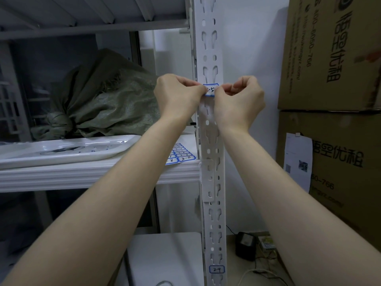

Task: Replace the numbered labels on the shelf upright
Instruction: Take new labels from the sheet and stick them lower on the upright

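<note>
A white perforated shelf upright (212, 141) runs top to bottom at centre. A blue-bordered numbered label (210, 89) sits on it at chest height. My left hand (177, 96) pinches the label's left edge and my right hand (239, 98) pinches its right edge, both with curled fingers. Part of the writing is hidden by my fingertips. A second label reading 2-4 (216, 269) is stuck low on the upright. A sheet of spare blue-bordered labels (181, 155) lies on the white shelf board, partly behind my left forearm.
A white tray (61, 149) lies on the shelf board (99, 174), with a green woven sack (103, 96) behind it. Stacked cardboard boxes (334, 79) stand to the right. A black adapter (246, 245) and cables lie on the floor.
</note>
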`<state>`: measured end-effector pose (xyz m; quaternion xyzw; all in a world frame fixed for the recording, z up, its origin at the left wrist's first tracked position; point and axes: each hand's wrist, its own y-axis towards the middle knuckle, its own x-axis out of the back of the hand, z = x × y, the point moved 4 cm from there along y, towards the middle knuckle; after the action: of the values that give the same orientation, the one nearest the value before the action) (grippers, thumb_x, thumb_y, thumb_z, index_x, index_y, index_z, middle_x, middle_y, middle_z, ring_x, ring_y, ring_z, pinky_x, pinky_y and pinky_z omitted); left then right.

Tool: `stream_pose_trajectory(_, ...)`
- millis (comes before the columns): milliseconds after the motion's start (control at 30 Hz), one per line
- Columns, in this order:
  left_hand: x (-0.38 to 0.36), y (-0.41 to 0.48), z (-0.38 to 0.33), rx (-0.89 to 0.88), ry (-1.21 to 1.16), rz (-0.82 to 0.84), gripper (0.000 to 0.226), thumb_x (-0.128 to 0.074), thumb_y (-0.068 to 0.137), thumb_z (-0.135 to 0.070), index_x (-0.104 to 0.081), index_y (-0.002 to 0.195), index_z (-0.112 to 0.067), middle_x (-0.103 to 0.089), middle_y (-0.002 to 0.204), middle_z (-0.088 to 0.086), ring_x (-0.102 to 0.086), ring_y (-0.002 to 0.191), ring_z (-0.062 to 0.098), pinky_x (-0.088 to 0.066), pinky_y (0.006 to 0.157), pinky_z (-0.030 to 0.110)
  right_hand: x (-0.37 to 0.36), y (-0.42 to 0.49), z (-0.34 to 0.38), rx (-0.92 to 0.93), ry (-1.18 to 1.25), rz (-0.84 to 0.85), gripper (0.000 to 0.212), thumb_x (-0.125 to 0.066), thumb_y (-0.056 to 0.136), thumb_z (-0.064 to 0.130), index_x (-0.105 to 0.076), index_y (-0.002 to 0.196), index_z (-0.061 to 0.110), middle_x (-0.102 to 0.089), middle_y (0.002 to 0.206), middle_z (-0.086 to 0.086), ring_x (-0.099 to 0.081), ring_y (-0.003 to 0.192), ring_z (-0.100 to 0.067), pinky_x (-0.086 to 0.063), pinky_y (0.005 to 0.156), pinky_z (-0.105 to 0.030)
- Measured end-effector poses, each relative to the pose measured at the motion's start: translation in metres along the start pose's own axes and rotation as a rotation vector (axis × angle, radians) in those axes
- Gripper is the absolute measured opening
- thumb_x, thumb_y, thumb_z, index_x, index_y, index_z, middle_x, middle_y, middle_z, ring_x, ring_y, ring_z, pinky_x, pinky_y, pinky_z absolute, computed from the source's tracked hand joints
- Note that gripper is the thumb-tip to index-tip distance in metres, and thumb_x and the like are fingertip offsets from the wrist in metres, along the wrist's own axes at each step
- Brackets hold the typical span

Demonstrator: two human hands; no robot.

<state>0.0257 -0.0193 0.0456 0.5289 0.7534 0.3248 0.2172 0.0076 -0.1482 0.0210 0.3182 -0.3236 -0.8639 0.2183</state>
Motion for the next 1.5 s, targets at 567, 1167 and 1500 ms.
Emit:
stream_pose_trajectory(567,-0.0003,-0.0009,0.0001,-0.057,0.045,-0.026,0.004,-0.080,0.069,-0.016,-0.078,0.068,-0.020,-0.072,0.064,-0.004,-0.063,0.056,0.008,-0.060,0.065,0.027,-0.0009,-0.0012,-0.0022,0.049,0.010,-0.055,0.036,-0.067,0.069,-0.001,-0.038,0.064,0.020,-0.054,0.056,0.008,-0.061,0.057,-0.017,-0.044,0.057,-0.017)
stream_pose_trajectory(1167,0.0018,-0.0020,-0.0075,-0.299,0.256,-0.062,0.002,-0.074,0.070,-0.029,-0.075,0.069,-0.029,-0.070,0.066,-0.013,-0.068,0.069,0.005,-0.059,0.067,0.029,-0.0017,-0.0037,-0.0086,0.032,0.042,-0.013,0.031,-0.071,0.070,-0.001,-0.044,0.070,0.015,-0.064,0.064,0.005,-0.064,0.060,-0.014,-0.056,0.068,-0.033)
stream_pose_trajectory(1500,0.0034,-0.0014,-0.0025,-0.335,0.285,-0.074,0.021,-0.080,0.067,-0.043,-0.065,0.066,-0.028,-0.065,0.064,-0.013,-0.065,0.068,0.006,-0.055,0.063,0.027,-0.0016,-0.0025,-0.0082,0.027,0.049,0.009,0.030,-0.070,0.072,-0.002,-0.045,0.071,0.014,-0.058,0.058,0.013,-0.055,0.053,-0.003,-0.052,0.064,-0.023)
